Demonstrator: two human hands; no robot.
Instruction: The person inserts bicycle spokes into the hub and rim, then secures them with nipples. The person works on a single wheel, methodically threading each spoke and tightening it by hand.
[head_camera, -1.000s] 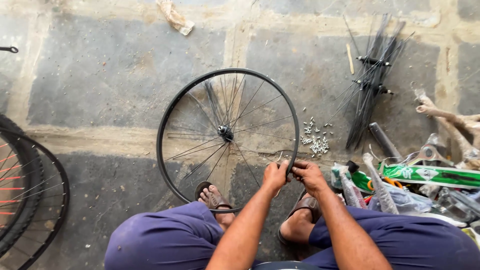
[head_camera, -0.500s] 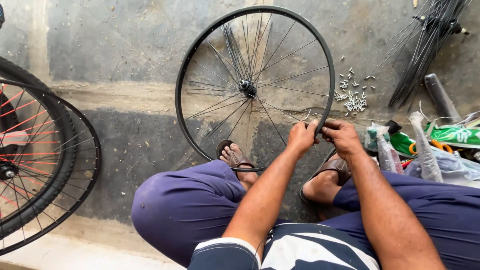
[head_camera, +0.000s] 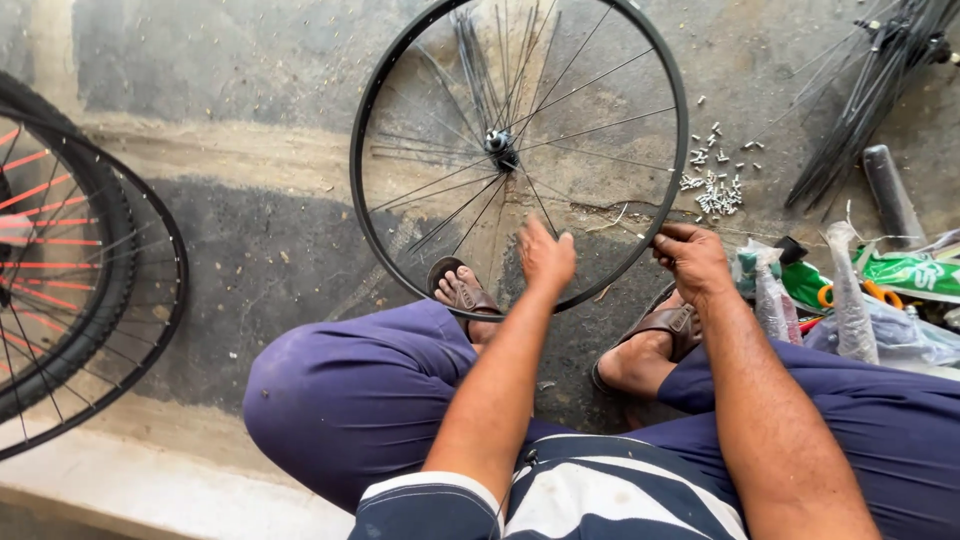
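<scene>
On the concrete floor (head_camera: 250, 230), between the sandalled feet, the light, stiff bicycle wheel (head_camera: 672, 150) is gripped at its rim by the right hand (head_camera: 692, 262); the left hand (head_camera: 545, 255), fingers loosely curled and empty, is held among thin, easily bent spokes (head_camera: 575, 125).

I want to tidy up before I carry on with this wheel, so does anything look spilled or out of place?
Yes. Small silver metal bits lie scattered loose on the concrete floor, right of the wheel rim. Inside the wheel several spokes hang bunched and uneven from the hub. The right hand pinches the rim; the left hand hovers by the spokes.
</scene>
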